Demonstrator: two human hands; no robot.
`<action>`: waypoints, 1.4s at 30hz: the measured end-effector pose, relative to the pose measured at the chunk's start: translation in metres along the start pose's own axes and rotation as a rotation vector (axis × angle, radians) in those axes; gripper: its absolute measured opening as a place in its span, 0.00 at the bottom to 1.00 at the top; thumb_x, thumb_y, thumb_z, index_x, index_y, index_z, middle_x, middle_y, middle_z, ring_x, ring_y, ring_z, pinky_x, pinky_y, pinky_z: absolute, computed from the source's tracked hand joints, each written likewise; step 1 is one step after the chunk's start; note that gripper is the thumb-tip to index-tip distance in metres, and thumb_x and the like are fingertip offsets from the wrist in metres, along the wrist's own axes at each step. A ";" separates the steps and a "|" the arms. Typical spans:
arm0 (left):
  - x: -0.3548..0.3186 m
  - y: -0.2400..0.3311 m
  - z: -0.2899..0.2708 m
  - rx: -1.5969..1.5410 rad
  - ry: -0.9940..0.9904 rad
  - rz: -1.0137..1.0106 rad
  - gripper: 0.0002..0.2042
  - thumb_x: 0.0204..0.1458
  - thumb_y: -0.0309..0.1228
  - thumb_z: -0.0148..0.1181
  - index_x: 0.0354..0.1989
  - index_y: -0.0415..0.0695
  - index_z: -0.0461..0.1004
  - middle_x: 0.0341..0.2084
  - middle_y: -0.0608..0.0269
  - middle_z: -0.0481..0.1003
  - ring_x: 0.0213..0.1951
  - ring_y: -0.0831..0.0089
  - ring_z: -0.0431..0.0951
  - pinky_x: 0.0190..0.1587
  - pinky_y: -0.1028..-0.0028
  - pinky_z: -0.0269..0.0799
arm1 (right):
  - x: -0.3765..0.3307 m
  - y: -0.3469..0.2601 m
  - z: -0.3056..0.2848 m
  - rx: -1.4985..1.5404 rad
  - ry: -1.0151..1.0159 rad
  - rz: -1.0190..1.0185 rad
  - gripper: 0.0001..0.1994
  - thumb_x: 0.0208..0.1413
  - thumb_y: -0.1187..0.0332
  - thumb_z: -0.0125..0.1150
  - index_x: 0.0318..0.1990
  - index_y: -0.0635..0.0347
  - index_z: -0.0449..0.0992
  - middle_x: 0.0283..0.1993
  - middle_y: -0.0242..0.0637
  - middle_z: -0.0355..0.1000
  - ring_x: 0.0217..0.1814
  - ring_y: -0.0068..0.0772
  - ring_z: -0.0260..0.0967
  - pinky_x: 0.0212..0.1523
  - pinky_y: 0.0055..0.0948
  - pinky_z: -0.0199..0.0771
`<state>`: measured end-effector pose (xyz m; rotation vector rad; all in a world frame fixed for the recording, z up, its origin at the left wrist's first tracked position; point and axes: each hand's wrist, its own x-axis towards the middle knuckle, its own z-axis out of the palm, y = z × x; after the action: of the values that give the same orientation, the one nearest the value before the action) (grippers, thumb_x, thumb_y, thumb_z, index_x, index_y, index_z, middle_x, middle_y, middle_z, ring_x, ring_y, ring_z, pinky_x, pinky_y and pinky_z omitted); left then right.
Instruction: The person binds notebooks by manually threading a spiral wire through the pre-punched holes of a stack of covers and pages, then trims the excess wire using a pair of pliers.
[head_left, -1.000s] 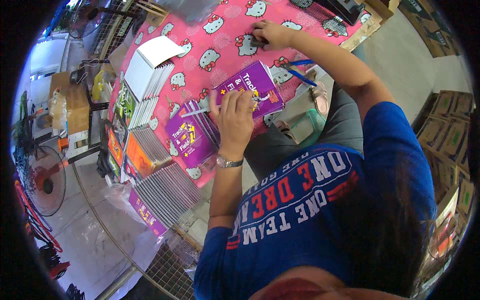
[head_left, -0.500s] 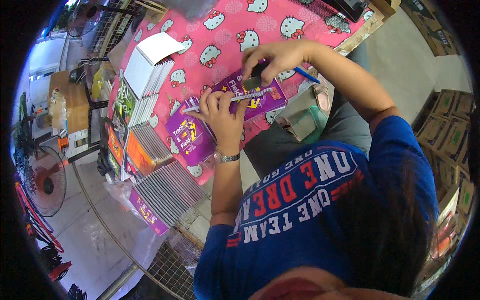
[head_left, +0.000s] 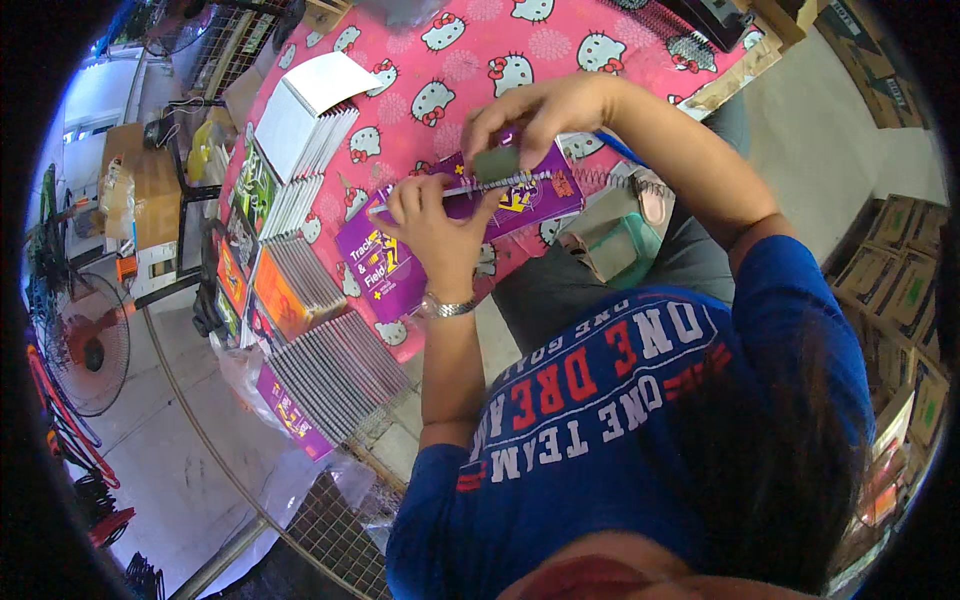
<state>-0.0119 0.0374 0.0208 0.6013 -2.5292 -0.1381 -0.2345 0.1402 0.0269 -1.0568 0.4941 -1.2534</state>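
Both hands at purple notebook, coil overhanging table edge

Left hand point(head_left: 438, 216) pinching the purple notebook point(head_left: 461, 204) near its spine edge, thumb on one side, fingers on the other. Right hand point(head_left: 550, 112) curled, thumb and fingers gripping a dark green block point(head_left: 496, 163) set right at that spine, just right of the left fingers. Notebook sits at the table's near edge, in front of the torso, over a purple notebook pile point(head_left: 547, 206).

Spiral coil point(head_left: 628, 183) runs along the spine and sticks out rightward past the table point(head_left: 460, 68) edge, free end over the floor and sandals. Blue-handled tool point(head_left: 622, 148) partly hidden behind the right forearm, near the coil.

Left side tight: second purple pile point(head_left: 400, 291) just beside the left hand, then the bound notebook stack point(head_left: 335, 372), orange-covered stack point(head_left: 292, 288) and white-page stack point(head_left: 290, 137) in a row along the table's left edge. Beyond the hands there's room: pink patterned cloth stretches up to the black machine point(head_left: 708, 20) at the far right corner, well apart from both hands. Near edge close to the person's lap; little table between left wrist and body.
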 end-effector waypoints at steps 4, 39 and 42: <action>0.003 -0.017 0.000 -0.008 0.006 0.026 0.28 0.26 0.55 0.74 0.31 0.49 0.73 0.36 0.68 0.69 0.47 0.63 0.67 0.56 0.46 0.50 | 0.015 0.001 0.000 -0.532 0.154 0.154 0.24 0.39 0.68 0.67 0.48 0.65 0.75 0.49 0.37 0.70 0.52 0.30 0.66 0.54 0.30 0.64; 0.001 -0.049 -0.008 -0.459 -0.018 -0.170 0.15 0.37 0.25 0.72 0.31 0.40 0.71 0.28 0.61 0.70 0.31 0.66 0.71 0.32 0.72 0.68 | 0.060 0.020 -0.008 0.130 -0.047 -0.002 0.24 0.44 0.70 0.64 0.53 0.63 0.73 0.52 0.38 0.71 0.53 0.28 0.67 0.53 0.28 0.66; 0.003 -0.051 -0.004 -0.548 -0.040 -0.144 0.14 0.38 0.23 0.71 0.30 0.39 0.70 0.28 0.61 0.70 0.27 0.70 0.70 0.27 0.74 0.67 | 0.061 0.016 -0.017 -0.287 -0.046 0.241 0.26 0.43 0.69 0.64 0.54 0.64 0.73 0.53 0.41 0.71 0.54 0.32 0.67 0.56 0.30 0.65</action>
<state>0.0079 -0.0090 0.0149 0.5528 -2.3295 -0.8670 -0.2215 0.0769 0.0193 -1.2224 0.7588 -0.9612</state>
